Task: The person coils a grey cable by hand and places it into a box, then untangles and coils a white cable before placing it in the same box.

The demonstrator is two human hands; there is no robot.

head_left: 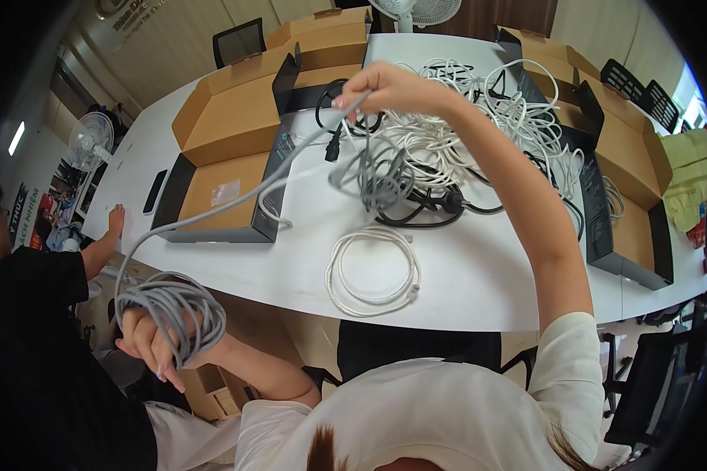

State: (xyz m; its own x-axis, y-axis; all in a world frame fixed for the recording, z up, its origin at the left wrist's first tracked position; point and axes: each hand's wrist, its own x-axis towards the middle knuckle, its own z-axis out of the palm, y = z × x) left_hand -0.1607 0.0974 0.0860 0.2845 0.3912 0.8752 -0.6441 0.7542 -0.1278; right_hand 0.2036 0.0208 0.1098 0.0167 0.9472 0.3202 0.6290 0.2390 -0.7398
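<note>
A person in a white top winds a grey cable [204,314] above and beside a crowded bench [306,275], hands well apart with one slack length strung between them. The left hand [153,337], just off the bench's near edge, has its fingers curled through the coil, loops wrapped about it; the right hand [389,88], raised over the far side, pinches the cable between thumb and fingers. The span sags across an open box [220,234], and a blurred grey bundle [373,180] hangs or lies below the right wrist; whether it is the same cable cannot be told. A neatly ringed white cable [412,275] rests nearby, in front of a tangled heap of white cables [440,149]. Good winding here likely calls for even, light tension, each turn laid flat at matching size, the left grip loose enough to slip free later, and the feed lifted clear of the black plug [450,202] and the box's rim
</note>
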